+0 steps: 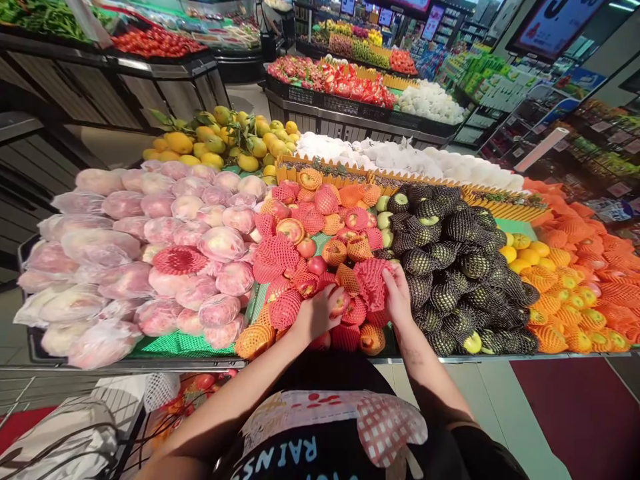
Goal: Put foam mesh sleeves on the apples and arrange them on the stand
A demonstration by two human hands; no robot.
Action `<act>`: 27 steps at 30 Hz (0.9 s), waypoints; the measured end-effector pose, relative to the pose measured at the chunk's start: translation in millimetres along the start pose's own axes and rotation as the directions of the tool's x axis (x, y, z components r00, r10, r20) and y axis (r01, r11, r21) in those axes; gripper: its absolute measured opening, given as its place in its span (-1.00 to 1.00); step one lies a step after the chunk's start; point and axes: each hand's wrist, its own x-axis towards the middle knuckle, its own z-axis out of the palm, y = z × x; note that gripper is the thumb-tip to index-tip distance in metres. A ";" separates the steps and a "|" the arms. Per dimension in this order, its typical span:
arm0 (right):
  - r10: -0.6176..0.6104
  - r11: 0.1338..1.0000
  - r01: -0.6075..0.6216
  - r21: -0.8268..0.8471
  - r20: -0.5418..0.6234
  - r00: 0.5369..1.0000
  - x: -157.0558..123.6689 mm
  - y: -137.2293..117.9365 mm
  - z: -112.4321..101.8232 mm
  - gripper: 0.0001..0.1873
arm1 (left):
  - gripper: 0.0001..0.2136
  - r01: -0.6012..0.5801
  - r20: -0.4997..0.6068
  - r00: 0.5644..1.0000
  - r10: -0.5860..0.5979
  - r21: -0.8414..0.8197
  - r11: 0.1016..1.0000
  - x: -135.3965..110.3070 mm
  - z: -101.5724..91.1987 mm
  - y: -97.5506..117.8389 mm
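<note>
My left hand (317, 315) is closed around a red apple (341, 304), low over the front of the apple pile. The pink-red foam net (371, 283) is pinched at its right edge by my right hand (399, 297); it looks crumpled and spread beside the apple. Around both hands lie apples in red nets (286, 308) and orange nets (255, 339), with a few bare red ones such as the apple (316, 265) just beyond my left hand. Part of the held apple is hidden by my fingers.
Plastic-wrapped pink fruit (120, 247) fills the left of the stand. Green fruit in black nets (445, 267) lies right of my hands, then orange-netted fruit (570, 300). An orange fence divider (330, 175) runs behind. A cart (100, 427) holding goods stands at the lower left.
</note>
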 end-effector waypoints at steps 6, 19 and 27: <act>0.175 0.983 -0.175 0.050 0.006 0.985 -21.3 16.4 -21.8 -0.69 | -0.36 -0.051 0.059 0.997 0.044 0.111 0.993 9.9 7.7 2.6; 0.426 0.851 -0.519 0.085 0.466 0.775 -61.6 22.1 -18.7 -0.67 | -0.72 0.000 0.065 0.993 0.099 -0.837 0.547 -19.9 4.0 13.1; 0.362 0.930 -0.361 -0.074 0.359 0.860 -42.5 59.8 -22.4 -0.67 | -0.67 0.038 -0.036 0.990 -0.138 -0.863 0.503 -23.9 21.0 4.9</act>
